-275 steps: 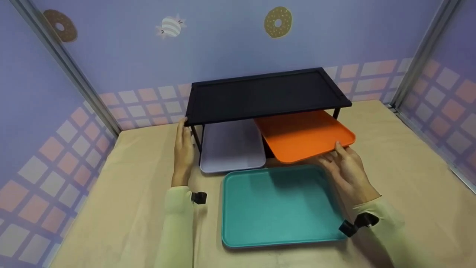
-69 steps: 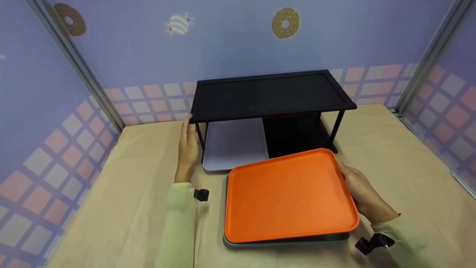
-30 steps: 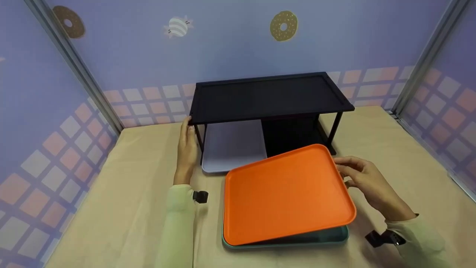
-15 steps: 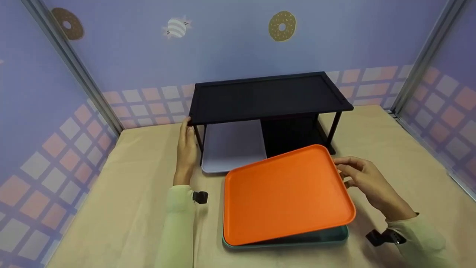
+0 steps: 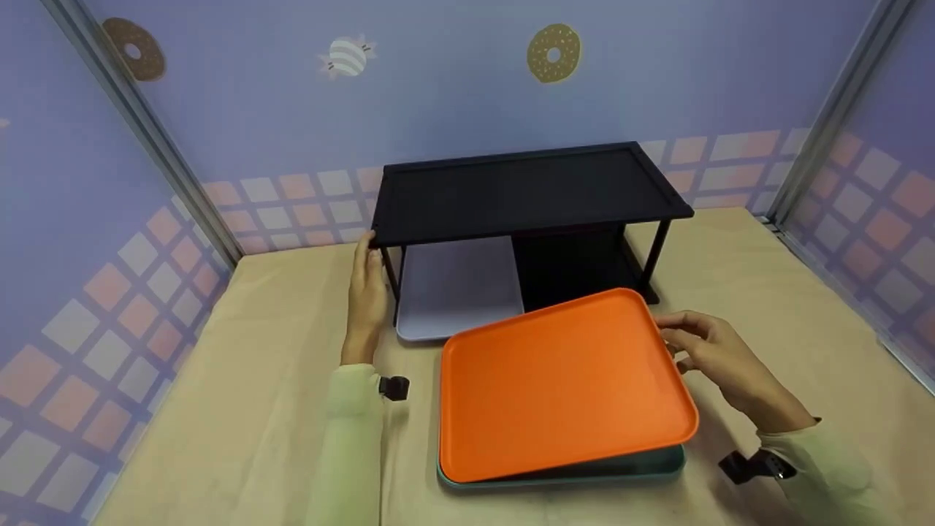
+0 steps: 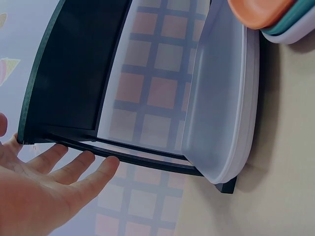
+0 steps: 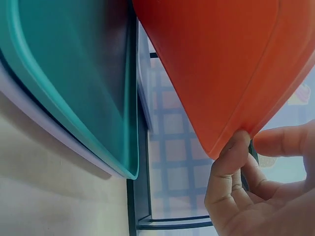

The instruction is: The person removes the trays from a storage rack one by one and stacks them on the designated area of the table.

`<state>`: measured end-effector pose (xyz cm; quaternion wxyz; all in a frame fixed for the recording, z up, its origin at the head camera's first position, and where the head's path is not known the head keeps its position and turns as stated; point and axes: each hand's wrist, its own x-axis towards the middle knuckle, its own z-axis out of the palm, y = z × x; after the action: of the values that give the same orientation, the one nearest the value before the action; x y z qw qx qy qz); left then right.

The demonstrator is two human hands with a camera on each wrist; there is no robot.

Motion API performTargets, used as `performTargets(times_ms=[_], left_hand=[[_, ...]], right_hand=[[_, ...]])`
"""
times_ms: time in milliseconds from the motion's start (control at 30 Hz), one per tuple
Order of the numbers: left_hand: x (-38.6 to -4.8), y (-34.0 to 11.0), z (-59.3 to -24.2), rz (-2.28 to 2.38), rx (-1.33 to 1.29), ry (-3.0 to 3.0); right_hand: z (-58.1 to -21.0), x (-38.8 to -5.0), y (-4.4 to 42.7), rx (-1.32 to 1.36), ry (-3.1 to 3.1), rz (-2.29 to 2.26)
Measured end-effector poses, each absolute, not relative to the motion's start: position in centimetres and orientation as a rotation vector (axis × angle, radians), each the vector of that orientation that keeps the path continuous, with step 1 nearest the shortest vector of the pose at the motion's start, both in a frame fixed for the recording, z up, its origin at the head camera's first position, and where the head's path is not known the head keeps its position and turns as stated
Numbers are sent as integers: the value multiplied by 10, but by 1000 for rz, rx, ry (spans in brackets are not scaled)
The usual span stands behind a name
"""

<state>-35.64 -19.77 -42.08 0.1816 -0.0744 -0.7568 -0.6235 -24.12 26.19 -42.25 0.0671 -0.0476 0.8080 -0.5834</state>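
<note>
My right hand (image 5: 719, 361) pinches the right edge of an orange tray (image 5: 562, 387), which is tilted. Its left side lies on a teal tray (image 5: 643, 462) and its right side is raised. In the right wrist view, thumb and fingers (image 7: 231, 153) meet at the tray's edge near a corner. A pale lavender tray (image 7: 74, 145) shows beneath the teal one. My left hand (image 5: 367, 303) rests against the left end of a black two-tier rack (image 5: 526, 191), its fingers extended along the side post in the left wrist view. Another lavender tray (image 5: 460, 288) sits on the rack's lower shelf, at left.
Right of the lavender tray, the black lower shelf (image 5: 577, 267) is bare. A beige cloth (image 5: 241, 409) covers the table. Patterned purple walls (image 5: 445, 80) stand behind and on both sides, with metal posts (image 5: 833, 109) in the corners.
Over the longer span, the orange tray came out of the rack's right side and over the teal tray. My right hand then shifted its hold along the edge. The left hand stayed at the rack.
</note>
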Motion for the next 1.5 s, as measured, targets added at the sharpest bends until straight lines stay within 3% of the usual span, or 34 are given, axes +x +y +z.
performTargets(times_ms=[1500], left_hand=[[-355, -197, -419, -1741, -173, -2132]], right_hand=[[-437, -244, 262, -111, 2454, -1592]])
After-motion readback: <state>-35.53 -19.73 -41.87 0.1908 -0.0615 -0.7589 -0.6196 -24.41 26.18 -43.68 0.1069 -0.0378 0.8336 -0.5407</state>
